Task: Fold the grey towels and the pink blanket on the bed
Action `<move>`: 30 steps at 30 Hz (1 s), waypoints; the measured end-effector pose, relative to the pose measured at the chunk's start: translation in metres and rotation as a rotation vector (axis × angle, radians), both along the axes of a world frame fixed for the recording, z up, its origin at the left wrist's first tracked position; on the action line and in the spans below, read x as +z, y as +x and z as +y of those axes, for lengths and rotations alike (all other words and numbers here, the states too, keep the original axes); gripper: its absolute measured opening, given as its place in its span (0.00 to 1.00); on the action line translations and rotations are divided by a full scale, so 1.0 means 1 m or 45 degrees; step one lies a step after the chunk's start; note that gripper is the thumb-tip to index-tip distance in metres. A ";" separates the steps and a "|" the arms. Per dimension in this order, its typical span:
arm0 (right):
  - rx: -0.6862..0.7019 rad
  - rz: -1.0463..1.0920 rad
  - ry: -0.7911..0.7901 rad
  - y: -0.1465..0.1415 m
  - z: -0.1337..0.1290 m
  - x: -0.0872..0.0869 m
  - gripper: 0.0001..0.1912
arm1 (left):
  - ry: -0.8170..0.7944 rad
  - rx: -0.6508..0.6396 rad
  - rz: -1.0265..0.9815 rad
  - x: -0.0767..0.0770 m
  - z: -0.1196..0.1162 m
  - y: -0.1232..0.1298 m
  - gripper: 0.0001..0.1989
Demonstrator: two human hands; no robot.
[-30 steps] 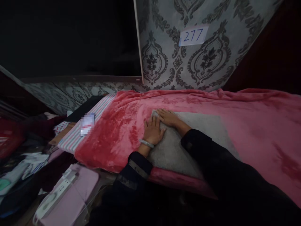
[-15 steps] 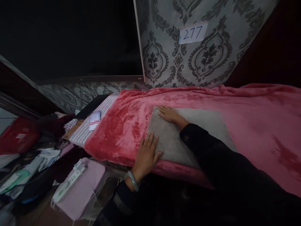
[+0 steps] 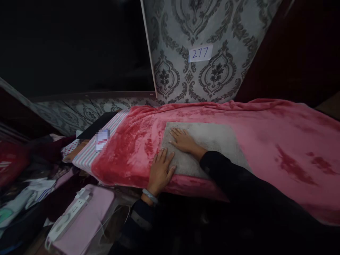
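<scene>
A grey rectangular piece of cloth point(image 3: 212, 136), soft-looking like a towel or mat, lies flat on a pink and red plush blanket point(image 3: 265, 131). My right hand point(image 3: 183, 140) rests palm down on its left part, fingers stretched out. At the cloth's near left corner lies my left hand point(image 3: 160, 170), flat with fingers apart, partly over the blanket; a pale bangle point(image 3: 150, 196) circles that wrist. My right sleeve covers some of the cloth's near right side.
The blanket covers a long surface along a patterned wall point(image 3: 170, 76) with a "277" paper point(image 3: 200, 53). A dark screen point(image 3: 79, 46) hangs at left. Striped cloth point(image 3: 87, 156) shows at the blanket's left end. A power strip point(image 3: 70, 214) lies on a pink stool point(image 3: 92, 216), beside piled clothes point(image 3: 26, 202).
My right hand has slid a little toward me over the grey cloth. My left hand stays at the near corner. The camera view has turned slightly to the right.
</scene>
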State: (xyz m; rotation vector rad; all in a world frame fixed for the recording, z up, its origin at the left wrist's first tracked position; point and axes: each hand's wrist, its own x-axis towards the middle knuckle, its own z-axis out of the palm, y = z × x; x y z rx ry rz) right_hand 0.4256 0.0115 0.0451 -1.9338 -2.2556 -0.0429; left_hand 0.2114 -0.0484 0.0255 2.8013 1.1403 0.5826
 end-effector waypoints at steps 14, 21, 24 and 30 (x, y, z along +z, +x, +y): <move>-0.779 0.404 0.036 0.159 -0.125 -0.022 0.36 | -0.053 -0.007 -0.175 -0.012 0.013 -0.002 0.26; -0.759 1.498 0.325 0.166 -0.201 -0.050 0.45 | -0.742 0.099 -0.830 0.008 0.041 -0.007 0.32; -0.764 1.791 0.324 0.158 -0.208 -0.043 0.42 | -1.046 0.164 -1.111 0.030 0.058 -0.004 0.36; -0.682 2.059 0.190 0.164 -0.192 -0.017 0.21 | -1.330 0.232 -1.116 0.052 0.079 0.014 0.31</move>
